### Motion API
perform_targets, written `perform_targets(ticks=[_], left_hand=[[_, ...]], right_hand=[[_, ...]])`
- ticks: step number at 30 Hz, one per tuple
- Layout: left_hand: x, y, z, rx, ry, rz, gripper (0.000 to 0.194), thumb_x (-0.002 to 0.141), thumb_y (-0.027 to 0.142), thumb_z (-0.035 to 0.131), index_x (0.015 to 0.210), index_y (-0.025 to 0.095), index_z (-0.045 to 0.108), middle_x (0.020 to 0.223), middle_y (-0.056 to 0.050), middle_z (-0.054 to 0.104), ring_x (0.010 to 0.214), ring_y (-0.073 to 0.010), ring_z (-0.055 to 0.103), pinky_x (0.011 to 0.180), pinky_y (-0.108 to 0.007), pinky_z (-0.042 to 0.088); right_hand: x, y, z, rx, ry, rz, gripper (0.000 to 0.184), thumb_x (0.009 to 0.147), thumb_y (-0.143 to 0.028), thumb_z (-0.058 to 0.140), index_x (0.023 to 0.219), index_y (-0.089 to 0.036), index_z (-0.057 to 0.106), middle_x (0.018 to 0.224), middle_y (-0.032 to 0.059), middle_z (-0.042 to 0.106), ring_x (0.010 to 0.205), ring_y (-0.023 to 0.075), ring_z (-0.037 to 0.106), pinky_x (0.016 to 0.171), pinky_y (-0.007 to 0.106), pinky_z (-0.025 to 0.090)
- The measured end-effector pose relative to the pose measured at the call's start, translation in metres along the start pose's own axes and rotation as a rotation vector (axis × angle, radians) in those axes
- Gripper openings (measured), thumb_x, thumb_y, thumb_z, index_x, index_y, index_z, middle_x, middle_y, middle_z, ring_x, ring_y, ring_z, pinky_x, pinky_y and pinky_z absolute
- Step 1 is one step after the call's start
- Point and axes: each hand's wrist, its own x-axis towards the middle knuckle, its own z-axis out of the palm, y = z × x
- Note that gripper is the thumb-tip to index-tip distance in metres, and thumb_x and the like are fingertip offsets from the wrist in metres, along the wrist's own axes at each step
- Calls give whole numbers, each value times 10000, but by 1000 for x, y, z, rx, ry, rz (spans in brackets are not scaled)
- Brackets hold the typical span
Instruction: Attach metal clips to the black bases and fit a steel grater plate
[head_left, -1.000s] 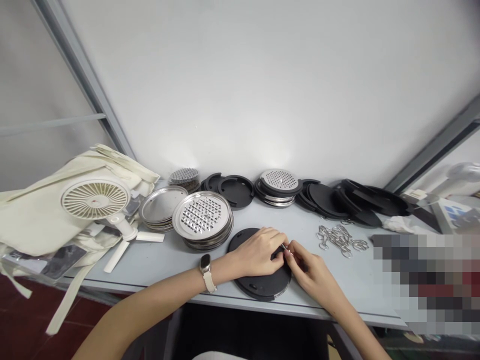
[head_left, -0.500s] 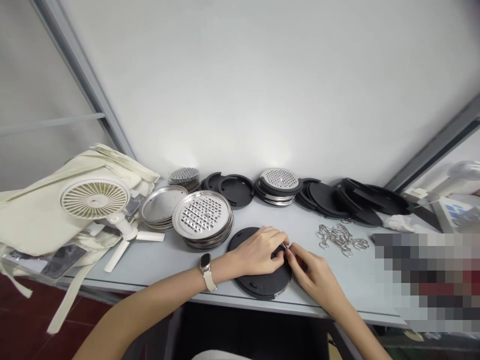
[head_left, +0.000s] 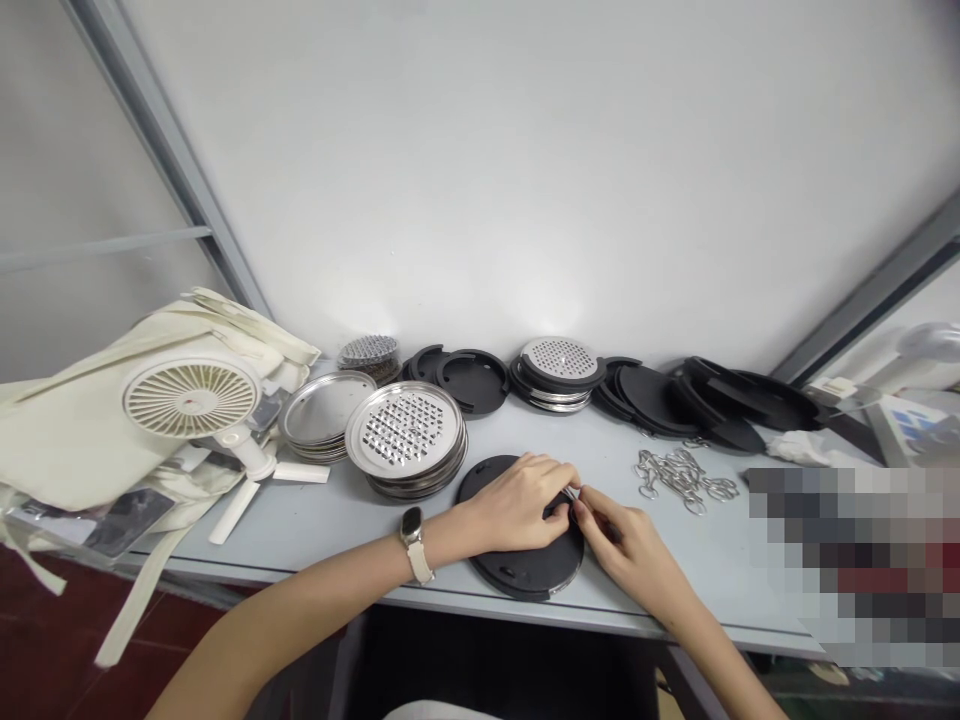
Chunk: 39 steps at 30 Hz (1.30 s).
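A round black disc [head_left: 517, 570] lies flat on the grey table near its front edge. My left hand [head_left: 517, 505] rests curled on top of the disc, a pale watch on its wrist. My right hand [head_left: 626, 550] meets it at the disc's right side, fingers pinched together on a small shiny metal piece [head_left: 575, 492] between both hands' fingertips. What the left fingertips hold is hidden under the hand.
A stack of perforated metal discs [head_left: 405, 430] and plain metal lids [head_left: 322, 410] stand left of the hands. Black discs [head_left: 697, 395] line the wall. Several metal rings [head_left: 682, 475] lie to the right. A white fan [head_left: 191, 400] sits on cloth bags at left.
Barely anything moved: my right hand's fingers shifted slightly at the disc's edge while the left hand stayed on the disc.
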Motion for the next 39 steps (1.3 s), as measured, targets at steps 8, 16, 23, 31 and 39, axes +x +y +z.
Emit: perform_targets(ticks=[8,16,23,31,39], left_hand=[[0,-1,3,20,8,4,173,814,110,504,980,155,511,941,-67,607,940,-193,558,911,-315,428],[0,0,1,1,1,-8,176,812,109,492,976,169,507,949,-71,609,947,-208,567,908,-338,435],[0,-1,2,-11,-3,-14,192,807,102,491,983,177,506,964,-70,609,960,-212,567,914,-347,430],[0,0,1,24,-15,-15,167,813,104,480,965,172,497,918,-58,602,913,-195,563,893,-329,433],[0,0,1,1,-11,-21,196,807,104,496,989,176,501,960,-71,608,958,-211,562,905,-337,435]], right_hand=[[0,0,2,-7,9,20,276,960,-357,363,786,-199,509,558,-50,431,496,118,390,496,230,311],[-1,0,3,-38,28,13,282,964,-356,354,749,-215,470,547,-49,451,474,119,409,492,231,326],[-2,0,4,-59,88,-34,257,958,-321,359,727,-226,419,564,-36,473,477,123,434,479,225,336],[-1,0,3,-50,93,-23,267,964,-335,357,731,-224,428,549,-50,451,467,115,406,482,216,338],[0,0,1,-60,43,-6,313,968,-362,344,767,-204,524,543,-34,501,466,125,440,484,232,346]])
